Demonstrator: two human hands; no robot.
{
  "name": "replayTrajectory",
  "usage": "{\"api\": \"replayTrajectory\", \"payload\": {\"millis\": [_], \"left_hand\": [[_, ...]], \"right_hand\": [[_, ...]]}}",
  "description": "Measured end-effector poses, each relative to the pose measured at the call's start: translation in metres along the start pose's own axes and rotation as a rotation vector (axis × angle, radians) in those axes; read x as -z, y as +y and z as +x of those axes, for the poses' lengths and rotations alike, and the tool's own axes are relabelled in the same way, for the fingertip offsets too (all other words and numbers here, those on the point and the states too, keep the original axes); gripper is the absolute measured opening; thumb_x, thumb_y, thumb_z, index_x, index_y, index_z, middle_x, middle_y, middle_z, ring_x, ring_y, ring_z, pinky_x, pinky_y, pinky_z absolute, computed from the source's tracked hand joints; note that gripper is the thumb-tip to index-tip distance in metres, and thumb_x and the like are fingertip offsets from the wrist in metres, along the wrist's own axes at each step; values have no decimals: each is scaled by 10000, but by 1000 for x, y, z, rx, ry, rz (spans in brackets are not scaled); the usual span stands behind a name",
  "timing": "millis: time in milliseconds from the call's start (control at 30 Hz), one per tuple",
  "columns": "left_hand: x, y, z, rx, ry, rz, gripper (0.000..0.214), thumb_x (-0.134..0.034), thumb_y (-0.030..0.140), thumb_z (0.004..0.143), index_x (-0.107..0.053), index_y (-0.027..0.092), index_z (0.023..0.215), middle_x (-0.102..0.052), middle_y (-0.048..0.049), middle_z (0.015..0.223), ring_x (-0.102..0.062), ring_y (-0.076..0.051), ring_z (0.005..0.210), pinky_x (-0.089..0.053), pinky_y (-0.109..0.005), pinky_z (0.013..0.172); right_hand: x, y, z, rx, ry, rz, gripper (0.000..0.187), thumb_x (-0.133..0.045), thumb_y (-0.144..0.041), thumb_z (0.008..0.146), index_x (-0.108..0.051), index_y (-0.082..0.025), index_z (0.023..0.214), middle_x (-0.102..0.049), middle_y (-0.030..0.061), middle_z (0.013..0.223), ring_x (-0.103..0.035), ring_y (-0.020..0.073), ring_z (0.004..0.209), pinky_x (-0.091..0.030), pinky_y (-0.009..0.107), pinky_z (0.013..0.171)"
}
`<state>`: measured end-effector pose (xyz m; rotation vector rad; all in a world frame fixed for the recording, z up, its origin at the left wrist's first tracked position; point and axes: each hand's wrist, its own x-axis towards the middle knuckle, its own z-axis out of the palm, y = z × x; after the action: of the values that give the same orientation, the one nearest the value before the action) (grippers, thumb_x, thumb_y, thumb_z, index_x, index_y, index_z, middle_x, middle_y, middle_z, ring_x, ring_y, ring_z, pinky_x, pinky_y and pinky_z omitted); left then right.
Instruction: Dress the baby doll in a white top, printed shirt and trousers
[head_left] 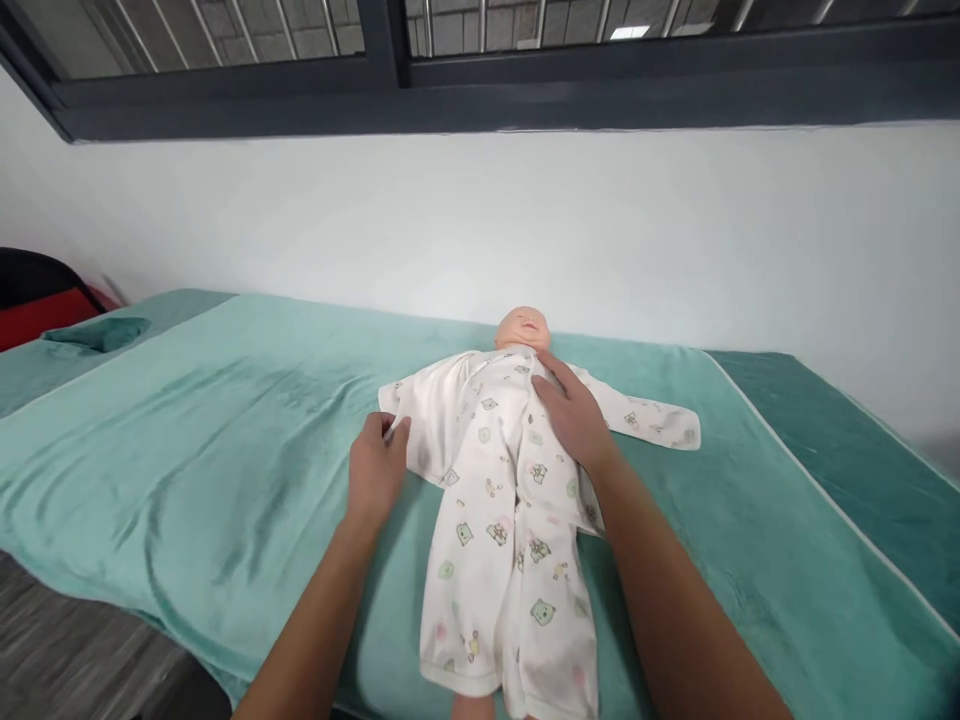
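Note:
A baby doll (523,328) lies on its back, head toward the wall, its feet partly showing at the bottom edge. White baby clothes (491,535) printed with small green bears and other figures cover its body and legs. My left hand (377,465) pinches the edge of the left-hand side of the clothes, close to the sleeve. On the chest, just below the neck, rests my right hand (576,415) with its fingers stretched out. The right-hand sleeve (656,420) extends flat to the side. Inside the sleeves, the doll's arms are hidden.
A green plush cover (247,440) with some wrinkles spreads under the doll. White wall (480,220) rises behind it, below a dark window frame (480,98). At the far left are a red and black item (41,300) and a small green cloth (97,335).

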<state>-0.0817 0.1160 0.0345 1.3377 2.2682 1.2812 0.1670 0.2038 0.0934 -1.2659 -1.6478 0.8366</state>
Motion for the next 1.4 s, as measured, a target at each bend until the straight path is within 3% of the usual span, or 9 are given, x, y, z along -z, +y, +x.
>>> {"api": "replayTrajectory", "payload": {"millis": [100, 233, 367, 633, 833, 967, 1133, 1233, 1400], "left_hand": [[3, 42, -15, -109, 47, -220, 193, -503, 431, 966, -549, 246, 997, -698, -49, 1016, -649, -224, 913, -528, -367, 779], [-4, 96, -44, -691, -102, -79, 69, -503, 299, 992, -557, 255, 994, -702, -65, 1192, -662, -232, 1042, -543, -390, 842], [-11, 100, -73, -1009, -266, 123, 129, -483, 217, 1001, -593, 232, 935, -706, -75, 1125, -671, -228, 933, -524, -399, 739], [0, 55, -89, -761, 24, -62, 160, -570, 155, 955, -613, 212, 1098, -672, -79, 1112, -606, -226, 1026, -466, -412, 857], [6, 43, -82, -670, -150, -303, 132, -528, 145, 970, -605, 195, 875, -622, -20, 863, -570, -145, 840, -458, -293, 759], [-4, 71, -32, -498, -133, -360, 210, -545, 248, 965, -614, 202, 772, -622, -3, 777, -563, -140, 757, -438, -273, 713], [-49, 128, 47, -270, -271, -357, 188, -577, 291, 894, -737, 191, 891, -739, -35, 908, -646, -184, 859, -452, -298, 793], [-69, 147, 63, -180, -388, -277, 132, -641, 272, 825, -726, 185, 774, -749, -44, 866, -645, -193, 810, -432, -303, 738], [-75, 151, 66, -149, -377, -224, 61, -699, 214, 757, -651, 204, 721, -734, -42, 859, -624, -178, 768, -412, -288, 677]], "right_hand": [[4, 6, -11, 6, -55, 47, 544, -579, -438, 931, -548, -304, 1458, -443, 13, 1601, -362, 272, 1512, -251, 522, 1272], [7, 11, -17, 64, -63, 72, 522, -575, -421, 946, -549, -302, 1453, -442, 10, 1603, -355, 244, 1515, -245, 492, 1279], [3, 11, -19, 118, 17, 99, 438, -585, -373, 938, -606, -267, 1362, -556, 38, 1503, -472, 230, 1423, -340, 447, 1226], [-5, 6, -12, 326, 180, 6, 210, -567, -312, 936, -670, -264, 1112, -666, 58, 1222, -592, 230, 1173, -445, 434, 1049], [-6, 6, -10, 253, 174, -53, 151, -564, -316, 901, -645, -241, 1004, -647, 61, 1080, -580, 214, 990, -459, 390, 915], [-6, -11, 5, 81, 180, -194, 185, -575, -407, 885, -560, -226, 854, -647, 58, 953, -577, 208, 851, -453, 358, 804], [-12, -33, 40, -148, 30, -535, 250, -586, -434, 883, -500, -235, 761, -640, 99, 791, -589, 267, 779, -409, 358, 703], [-10, -27, 48, -120, 17, -548, 273, -559, -391, 910, -484, -237, 697, -628, 87, 729, -564, 242, 710, -377, 341, 660], [-3, -11, 45, -90, 104, -307, 239, -557, -332, 873, -541, -221, 662, -634, 24, 699, -516, 179, 662, -364, 303, 637]]}}
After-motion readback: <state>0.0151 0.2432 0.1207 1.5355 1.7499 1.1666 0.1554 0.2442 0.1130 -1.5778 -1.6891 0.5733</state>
